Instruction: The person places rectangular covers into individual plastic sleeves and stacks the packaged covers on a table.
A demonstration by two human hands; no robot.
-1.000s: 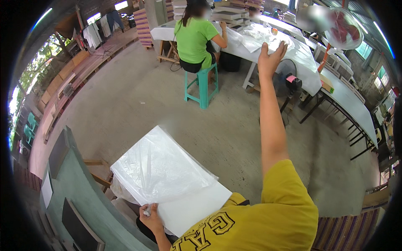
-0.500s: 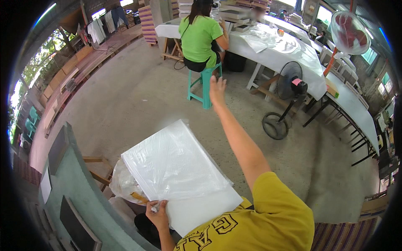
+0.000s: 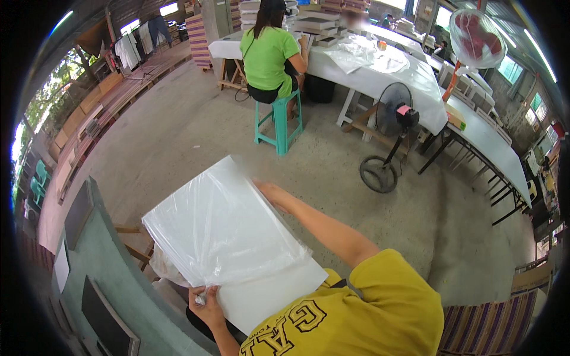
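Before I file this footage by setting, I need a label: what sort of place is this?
Probably a workshop or small factory: a person sits at a long white-topped table, flat panels are stacked on it, and a pedestal fan stands on the concrete floor.

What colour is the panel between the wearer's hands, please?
The panel is white, partly under clear plastic; it shows best in the head view.

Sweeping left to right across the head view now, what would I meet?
Green plastic chairs → flat white rectangular sheeting with clear plastic film → black round-based pedestal fan → purple-and-tan striped stack.
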